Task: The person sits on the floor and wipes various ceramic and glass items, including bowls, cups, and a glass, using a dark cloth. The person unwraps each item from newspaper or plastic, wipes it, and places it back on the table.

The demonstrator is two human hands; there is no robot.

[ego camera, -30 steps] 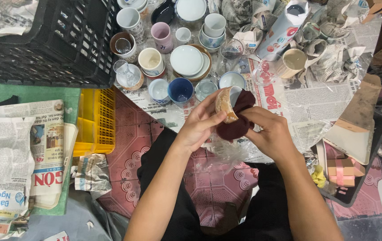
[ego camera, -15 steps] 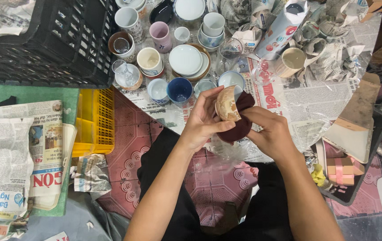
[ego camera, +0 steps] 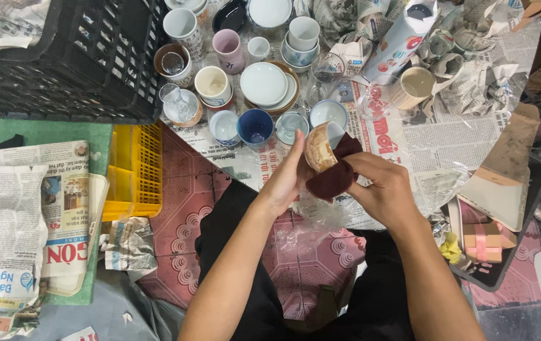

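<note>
A small brown-and-cream ceramic cup (ego camera: 319,148) is tipped on its side in front of me. My left hand (ego camera: 286,180) cups it from the left, fingers around its wall. A dark maroon cloth (ego camera: 335,173) is pressed against the cup's right and underside by my right hand (ego camera: 381,189). Both forearms reach up from the bottom of the view over my lap.
Several cups, bowls, saucers and glasses (ego camera: 264,85) stand on newspaper (ego camera: 434,136) beyond my hands. A black plastic crate (ego camera: 62,57) sits at the top left, a yellow basket (ego camera: 134,170) beside it. Crumpled newspaper (ego camera: 5,233) lies left, cardboard (ego camera: 501,170) right.
The cup has turned in my hands and the cloth has shifted around its right side. My hands stay in the same place.
</note>
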